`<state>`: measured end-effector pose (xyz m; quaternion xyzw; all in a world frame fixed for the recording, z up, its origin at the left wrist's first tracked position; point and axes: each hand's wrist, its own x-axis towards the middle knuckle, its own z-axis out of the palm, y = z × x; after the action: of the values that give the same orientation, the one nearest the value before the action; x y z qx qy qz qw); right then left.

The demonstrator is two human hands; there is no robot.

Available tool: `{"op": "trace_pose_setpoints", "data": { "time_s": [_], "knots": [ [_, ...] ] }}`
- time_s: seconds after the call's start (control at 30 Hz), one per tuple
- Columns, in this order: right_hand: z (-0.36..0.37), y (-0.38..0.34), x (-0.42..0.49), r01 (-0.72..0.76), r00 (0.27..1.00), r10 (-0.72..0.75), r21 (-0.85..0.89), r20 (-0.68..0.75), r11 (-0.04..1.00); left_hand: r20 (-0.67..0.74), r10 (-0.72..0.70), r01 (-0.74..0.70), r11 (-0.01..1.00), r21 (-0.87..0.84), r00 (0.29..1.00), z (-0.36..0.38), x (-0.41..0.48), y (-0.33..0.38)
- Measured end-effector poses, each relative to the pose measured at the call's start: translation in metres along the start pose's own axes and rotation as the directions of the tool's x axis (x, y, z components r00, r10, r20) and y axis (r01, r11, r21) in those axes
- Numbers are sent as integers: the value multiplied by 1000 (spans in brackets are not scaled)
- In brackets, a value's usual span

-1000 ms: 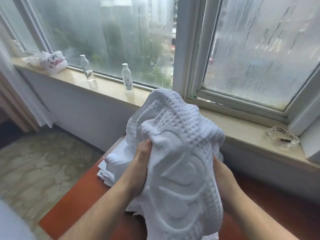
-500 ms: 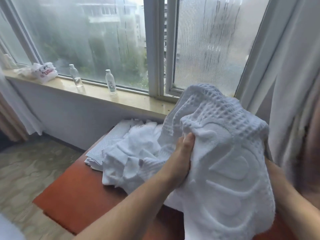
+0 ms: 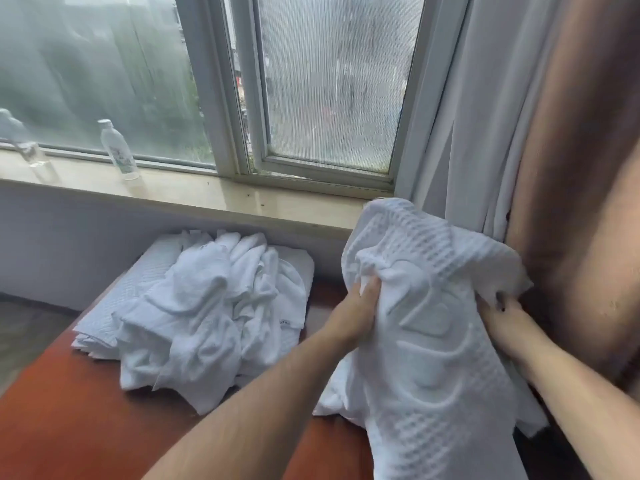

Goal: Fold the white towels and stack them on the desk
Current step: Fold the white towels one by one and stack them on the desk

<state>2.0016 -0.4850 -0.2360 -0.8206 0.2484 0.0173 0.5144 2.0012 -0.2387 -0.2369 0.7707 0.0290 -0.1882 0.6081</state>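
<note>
We hold a white waffle-weave towel (image 3: 429,341) up above the near right part of the reddish-brown desk (image 3: 69,410), bunched between both hands. Our left hand (image 3: 353,317) grips a fold on the towel's left side, with its fingers curled into the cloth. Our right hand (image 3: 509,323) pinches the towel's right edge, its fingertips partly hidden under the fabric. The cloth humps up above both grips and hangs down below them, its embossed pattern facing us. To the left of our left hand, and farther from us, a loose pile of white towels (image 3: 207,306) lies crumpled on the desk against the wall. Beyond the grips runs the pale stone window sill (image 3: 207,199), where a clear plastic bottle (image 3: 117,150) stands well to the left and a second bottle (image 3: 24,143) stands farther left still. Just behind our right hand hang a white sheer curtain (image 3: 467,133) and, to its right, a brown curtain (image 3: 581,168).
</note>
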Motion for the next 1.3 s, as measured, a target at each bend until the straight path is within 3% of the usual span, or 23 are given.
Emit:
{"op": "trace_pose_setpoints", "data": {
  "time_s": [0.1, 0.2, 0.3, 0.47, 0.67, 0.93, 1.07, 1.13, 1.3],
  "knots": [
    [18, 10, 17, -154, 984, 166, -162, 64, 975, -98, -48, 66, 979, 195, 994, -15, 33, -33],
    [40, 28, 24, -252, 945, 291, -237, 149, 938, 39, -176, 163, 961, 225, 984, -17, 46, -58],
    [57, 55, 28, -331, 912, 369, -210, 179, 920, 143, -205, 143, 923, 357, 968, -16, 65, -82],
    [77, 75, 41, -294, 921, 310, -102, 237, 950, 266, -148, 16, 897, 441, 952, -4, 89, -117],
    [114, 78, 70, -209, 968, 212, -36, 131, 977, 181, 20, -110, 857, 503, 983, 0, 148, -124],
    [134, 61, 84, -267, 955, 289, -225, 69, 937, 231, -26, -100, 850, 517, 973, -22, 173, -127],
    [142, 40, 55, -254, 966, 223, -302, -132, 919, 83, 5, -45, 868, 494, 997, -54, 151, -127],
    [154, 25, 42, -154, 978, 80, -402, -195, 903, -22, 38, -23, 881, 473, 999, -77, 132, -126],
    [196, -15, 30, 120, 989, -140, -293, -49, 949, -269, 117, -16, 935, 353, 956, -150, 81, -131]
  ]
}}
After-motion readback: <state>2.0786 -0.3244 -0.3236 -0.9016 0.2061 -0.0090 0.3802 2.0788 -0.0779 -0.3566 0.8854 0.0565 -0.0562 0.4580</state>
